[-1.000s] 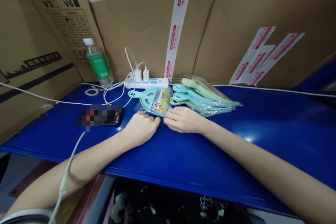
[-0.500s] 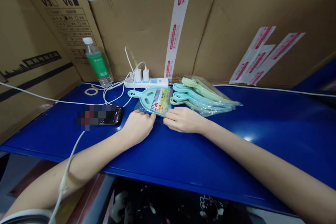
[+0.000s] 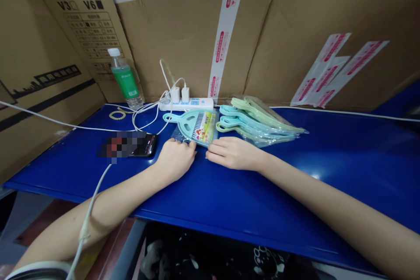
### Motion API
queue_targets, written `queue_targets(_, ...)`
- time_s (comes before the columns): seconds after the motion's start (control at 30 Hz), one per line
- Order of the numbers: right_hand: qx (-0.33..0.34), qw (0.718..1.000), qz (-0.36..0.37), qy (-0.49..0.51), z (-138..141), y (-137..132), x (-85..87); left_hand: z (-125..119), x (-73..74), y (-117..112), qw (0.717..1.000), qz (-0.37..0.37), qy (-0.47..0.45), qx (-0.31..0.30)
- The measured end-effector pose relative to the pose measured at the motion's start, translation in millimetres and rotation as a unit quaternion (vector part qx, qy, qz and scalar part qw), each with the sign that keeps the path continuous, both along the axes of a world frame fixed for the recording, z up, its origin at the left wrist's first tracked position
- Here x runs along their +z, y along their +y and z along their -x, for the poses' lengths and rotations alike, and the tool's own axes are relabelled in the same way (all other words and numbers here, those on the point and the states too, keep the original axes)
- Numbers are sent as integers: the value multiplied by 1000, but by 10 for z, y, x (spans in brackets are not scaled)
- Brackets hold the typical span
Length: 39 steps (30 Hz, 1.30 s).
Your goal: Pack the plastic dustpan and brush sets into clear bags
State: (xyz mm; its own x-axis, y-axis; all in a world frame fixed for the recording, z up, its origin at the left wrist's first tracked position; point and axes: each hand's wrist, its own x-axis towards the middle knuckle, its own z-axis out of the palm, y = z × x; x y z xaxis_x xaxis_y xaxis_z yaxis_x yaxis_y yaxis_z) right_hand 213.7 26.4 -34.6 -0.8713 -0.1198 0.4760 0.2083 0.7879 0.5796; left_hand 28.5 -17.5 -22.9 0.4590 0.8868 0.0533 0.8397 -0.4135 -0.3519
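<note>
A light-blue dustpan and brush set (image 3: 187, 124) lies in a clear plastic bag, its handle pointing left and a colourful label card (image 3: 205, 127) on the right. My left hand (image 3: 177, 157) is closed at the bag's near left edge, knuckles up. At the near right corner of the same bag, my right hand (image 3: 231, 153) is closed too, its fingers curled in. Fingertips of both hands are partly hidden. Just right of the set, a stack of bagged green and blue dustpans (image 3: 259, 120) lies with handles to the left.
A phone (image 3: 144, 145) with a cable lies left of my left hand. Behind stand a white power strip (image 3: 200, 103) with chargers and a green-labelled bottle (image 3: 127, 81). A beaded ring (image 3: 117, 115) lies near the bottle. Cardboard (image 3: 183, 39) walls the back of the blue table (image 3: 203, 201).
The whole view has shifted slightly to the right in the picture. Both hands stay closed at the bag's near edge, and the dustpan set keeps its place on the table.
</note>
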Motion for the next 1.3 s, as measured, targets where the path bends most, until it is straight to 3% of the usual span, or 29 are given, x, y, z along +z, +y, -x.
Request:
queue_targets(0.27, -72, 997, 7, -11, -149, 68, 118, 42, 47, 7, 999, 28, -6, 24)
queue_targets(0.37, -105, 994, 7, 5, -225, 91, 237, 49, 55, -1, 999, 31, -6, 26)
queue_targets(0.5, -191, 980, 33, 44, -365, 63, 493, 56, 53, -3, 999, 32, -6, 18)
queue_targets(0.6, -276, 951, 87, 107, -498, 15, 577, 56, 47, -2, 1000, 22, -3, 5)
queue_targets(0.67, -320, 931, 120, 132, -588, 6, 513, 55, 45, -5, 1000, 9, -10, -22)
queue_targets(0.8, -403, 889, 166, 137, -695, 65, 201, 59, 49, -8, 993, -50, -39, -99)
queue_targets(0.93, -428, 877, 185, 120, -658, 145, -28, 69, 51, 20, 985, -121, -38, -115)
queue_targets(1.17, -446, 871, 157, 136, -649, 196, -71, 78, 18, 67, 990, -87, -28, -105)
queue_targets(1.3, -480, 853, 136, 152, -766, 220, -55, 111, -16, 87, 987, -76, -41, -134)
